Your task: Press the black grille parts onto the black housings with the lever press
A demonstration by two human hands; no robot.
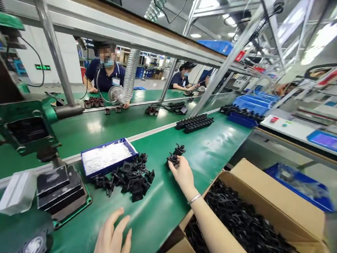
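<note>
My right hand [183, 174] reaches out over the green table [212, 154], its fingers closed on a small black plastic part [173, 158]. A second black part [180, 149] lies just beyond it. My left hand [110, 243] rests flat near the table's front edge, fingers spread and holding nothing. A heap of black plastic parts [130, 178] lies between the two hands, in front of a blue tray of white pieces [106, 156].
An open cardboard box [281, 203] full of black parts stands under my right arm. A press fixture [60, 187] sits at the left. Rows of black parts [194, 123] and blue bins [252, 105] lie farther back. Two people work across the belt.
</note>
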